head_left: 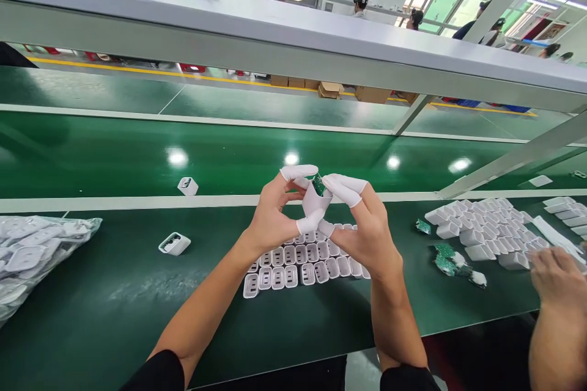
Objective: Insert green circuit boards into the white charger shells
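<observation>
Above the table, my left hand (280, 208) grips a small white plastic housing (315, 203), its fingertips in white finger cots. A green circuit board (318, 184) pokes out of the housing's open top. My right hand (362, 214), also in finger cots, pinches at the board with thumb and fingers around the housing's right side. How deep the board sits inside is hidden. Below both hands, rows of open white housings (277, 278) stand on the green table (220, 324), partly covered by my right hand.
At left lies a clear bag (41, 250) of white plastic parts. Single white housings (175, 244) sit nearby and on the conveyor belt (229, 159). To the right are circuit boards (444, 259), stacked white housings (486, 226) and a co-worker's hand (557, 278). A shelf (293, 30) crosses overhead.
</observation>
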A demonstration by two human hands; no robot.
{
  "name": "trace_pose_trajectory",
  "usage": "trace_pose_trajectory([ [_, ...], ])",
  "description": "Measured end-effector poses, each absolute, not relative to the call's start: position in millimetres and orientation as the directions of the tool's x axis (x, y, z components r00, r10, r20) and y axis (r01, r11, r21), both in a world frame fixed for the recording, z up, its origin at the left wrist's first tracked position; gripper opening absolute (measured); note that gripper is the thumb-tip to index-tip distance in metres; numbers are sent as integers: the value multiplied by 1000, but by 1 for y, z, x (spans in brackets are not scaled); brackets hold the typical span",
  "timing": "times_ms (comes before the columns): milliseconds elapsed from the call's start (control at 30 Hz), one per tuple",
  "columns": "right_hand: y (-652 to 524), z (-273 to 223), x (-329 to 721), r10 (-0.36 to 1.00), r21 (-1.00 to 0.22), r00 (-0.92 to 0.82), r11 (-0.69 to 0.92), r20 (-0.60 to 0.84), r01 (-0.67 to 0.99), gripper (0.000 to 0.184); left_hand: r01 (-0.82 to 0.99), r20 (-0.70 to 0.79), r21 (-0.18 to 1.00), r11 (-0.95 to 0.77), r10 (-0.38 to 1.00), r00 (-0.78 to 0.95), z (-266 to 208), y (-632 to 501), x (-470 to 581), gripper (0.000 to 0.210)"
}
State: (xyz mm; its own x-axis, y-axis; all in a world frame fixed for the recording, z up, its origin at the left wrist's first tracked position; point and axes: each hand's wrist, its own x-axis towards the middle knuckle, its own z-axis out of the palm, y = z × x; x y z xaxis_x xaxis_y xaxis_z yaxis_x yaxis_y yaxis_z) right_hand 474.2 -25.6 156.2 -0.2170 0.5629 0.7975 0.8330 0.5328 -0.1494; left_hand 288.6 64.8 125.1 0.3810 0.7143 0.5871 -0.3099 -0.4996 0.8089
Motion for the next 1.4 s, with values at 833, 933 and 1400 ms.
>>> trace_pose_trajectory([
  [833,1,148,480,827,-844,173,532,536,68,55,-586,363,810,5,780,510,125,57,307,59],
  [933,2,148,480,825,-850,210,520,524,80,57,-611,318,790,47,821,475,121,49,314,61],
  [1400,11,142,486,831,-867,256,494,493,67,42,-635,231,768,89,885,403,101,39,334,75],
])
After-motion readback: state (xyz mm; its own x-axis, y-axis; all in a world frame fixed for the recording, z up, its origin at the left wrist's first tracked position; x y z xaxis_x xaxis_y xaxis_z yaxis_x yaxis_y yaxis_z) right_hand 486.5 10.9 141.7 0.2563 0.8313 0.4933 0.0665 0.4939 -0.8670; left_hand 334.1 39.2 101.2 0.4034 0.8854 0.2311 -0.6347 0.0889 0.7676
